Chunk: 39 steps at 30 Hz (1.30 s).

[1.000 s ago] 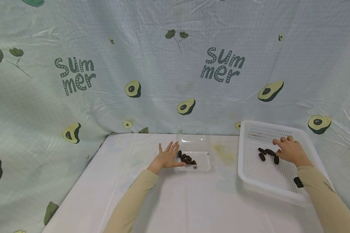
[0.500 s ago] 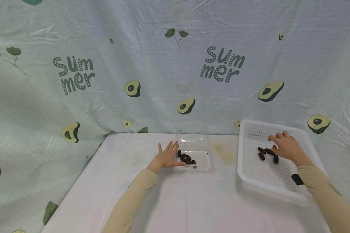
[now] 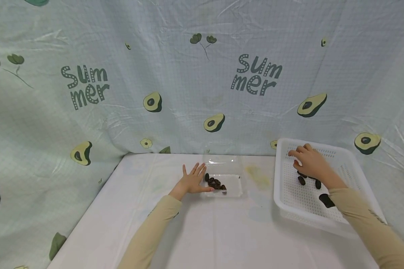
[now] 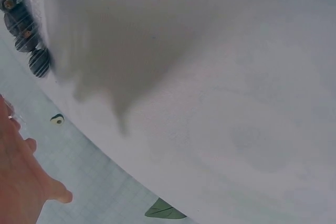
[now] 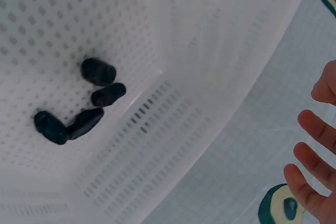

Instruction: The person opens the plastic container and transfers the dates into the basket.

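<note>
We see the left hand (image 3: 190,183) spread wide at the left side of the clear box (image 3: 235,191), near the surface's (image 3: 188,239) far edge, perhaps steadying its dark pieces (image 3: 214,183); toward the far right corner, over the white basket (image 3: 279,175) whose walls likely corral four dark pods (image 5: 98,72), the right hand (image 3: 312,164) hangs loosely bent, apparently holding nothing
</note>
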Each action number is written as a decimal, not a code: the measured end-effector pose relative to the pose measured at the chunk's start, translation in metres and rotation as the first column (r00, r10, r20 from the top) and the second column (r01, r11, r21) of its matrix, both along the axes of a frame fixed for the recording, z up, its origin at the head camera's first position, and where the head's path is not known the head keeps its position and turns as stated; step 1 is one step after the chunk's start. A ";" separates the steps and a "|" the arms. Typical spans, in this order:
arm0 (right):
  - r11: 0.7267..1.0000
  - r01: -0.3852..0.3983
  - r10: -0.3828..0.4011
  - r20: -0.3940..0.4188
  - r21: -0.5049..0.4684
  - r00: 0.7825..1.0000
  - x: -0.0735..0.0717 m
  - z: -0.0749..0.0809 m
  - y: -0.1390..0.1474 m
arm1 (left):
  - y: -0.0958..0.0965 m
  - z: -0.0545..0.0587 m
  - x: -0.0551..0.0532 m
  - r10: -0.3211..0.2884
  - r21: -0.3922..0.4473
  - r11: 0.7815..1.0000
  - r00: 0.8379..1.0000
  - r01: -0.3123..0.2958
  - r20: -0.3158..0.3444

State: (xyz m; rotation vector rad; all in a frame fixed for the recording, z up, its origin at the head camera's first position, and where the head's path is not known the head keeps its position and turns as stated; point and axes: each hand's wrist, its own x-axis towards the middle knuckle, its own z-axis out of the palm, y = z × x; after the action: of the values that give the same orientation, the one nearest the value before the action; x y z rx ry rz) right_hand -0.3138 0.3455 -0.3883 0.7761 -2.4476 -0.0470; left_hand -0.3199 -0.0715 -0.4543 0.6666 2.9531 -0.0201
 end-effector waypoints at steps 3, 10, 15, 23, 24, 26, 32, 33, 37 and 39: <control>1.000 -0.031 0.031 -0.014 -0.004 0.999 0.000 0.006 -0.016 | -0.002 -0.003 -0.002 -0.010 0.032 0.999 1.000 0.011 -0.005; 0.996 -0.083 0.083 -0.021 -0.005 0.996 0.001 0.019 -0.051 | 0.000 0.003 -0.002 -0.007 0.002 1.000 1.000 0.007 -0.009; 0.988 -0.152 0.150 -0.050 -0.027 0.987 0.000 0.026 -0.073 | 0.002 0.006 -0.003 -0.004 0.006 1.000 1.000 0.004 -0.006; 0.979 -0.184 0.182 -0.041 -0.083 0.983 -0.005 0.033 -0.112 | 0.001 0.009 -0.002 0.006 0.018 1.000 1.000 -0.006 -0.004; 0.979 -0.186 0.183 -0.041 -0.085 0.982 -0.006 0.033 -0.117 | 0.001 0.008 -0.003 0.002 0.015 1.000 1.000 -0.002 -0.005; 0.978 -0.188 0.184 -0.047 -0.087 0.982 -0.007 0.032 -0.126 | 0.000 0.005 -0.005 0.000 0.008 1.000 1.000 0.000 0.009; 0.976 -0.196 0.194 -0.030 -0.100 0.981 -0.010 0.027 -0.155 | -0.004 -0.016 -0.025 -0.004 0.058 0.998 1.000 0.003 0.029; 0.976 -0.192 0.191 -0.018 -0.103 0.981 -0.010 0.026 -0.160 | -0.004 -0.018 -0.027 -0.002 0.068 0.998 1.000 0.000 0.031; 0.983 -0.158 0.161 0.029 -0.095 0.986 -0.012 0.017 -0.177 | -0.003 -0.016 -0.026 0.008 0.074 0.997 0.999 -0.012 0.051; 0.985 -0.144 0.148 0.043 -0.091 0.988 -0.012 0.013 -0.184 | 0.001 -0.003 -0.016 0.030 0.047 0.998 0.997 -0.033 0.074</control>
State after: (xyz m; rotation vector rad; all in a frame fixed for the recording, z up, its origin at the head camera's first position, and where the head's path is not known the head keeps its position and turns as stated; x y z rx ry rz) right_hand -0.3262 0.1618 -0.3757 0.9252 -2.4141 0.1359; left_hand -0.3360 -0.0707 -0.4571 0.6132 2.9014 0.0764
